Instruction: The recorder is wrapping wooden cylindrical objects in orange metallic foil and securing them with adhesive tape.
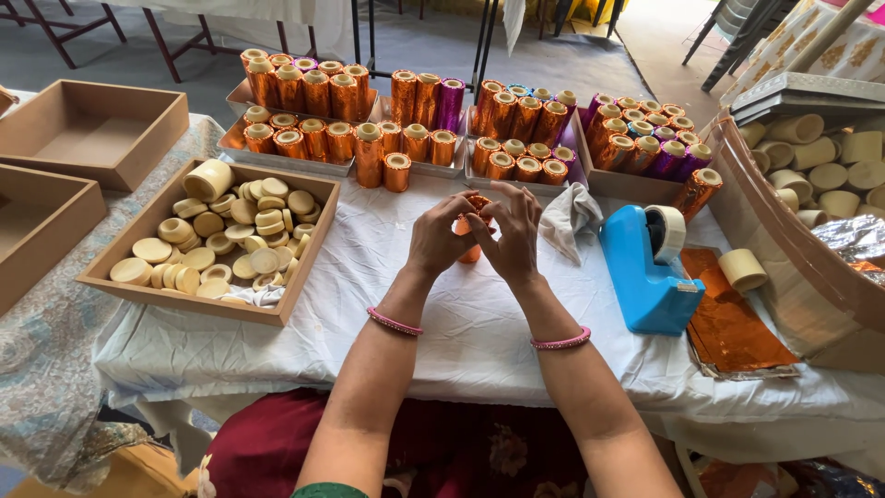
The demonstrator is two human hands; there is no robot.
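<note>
While both hands pinch the orange foil-wrapped roll point(472, 227) at mid-surface, left hand point(440, 238) and right hand point(510, 235) each in a closed grip on it, thin foil could tear; a slip might topple the wrapped rolls point(396, 171) just beyond.

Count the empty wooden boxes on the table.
2: one empty wooden box at far left, a second wooden box nearer, cut off by the left edge; others may lie outside the view.
</note>
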